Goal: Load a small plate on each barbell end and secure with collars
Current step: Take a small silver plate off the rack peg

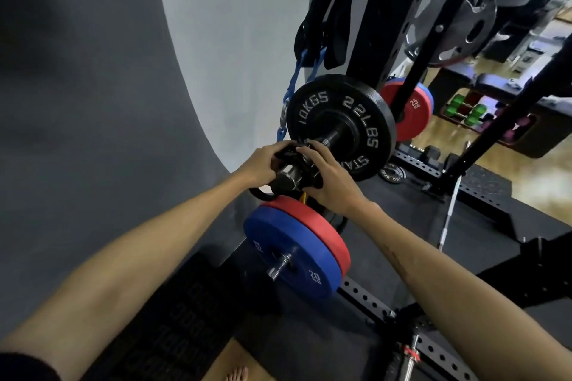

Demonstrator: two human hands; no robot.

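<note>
1. Head view: both forearms reach forward; the left hand [258, 161] and right hand [329, 178] pinch a black collar [297, 161] around the barbell sleeve [286, 181].
2. Sleeve axis points toward the camera; the 10 kg plate [340, 127] sits just beyond the collar, so it must slide away, inward.

Blue plate [288, 254] crowds below; rack upright [380, 9] blocks behind
</note>
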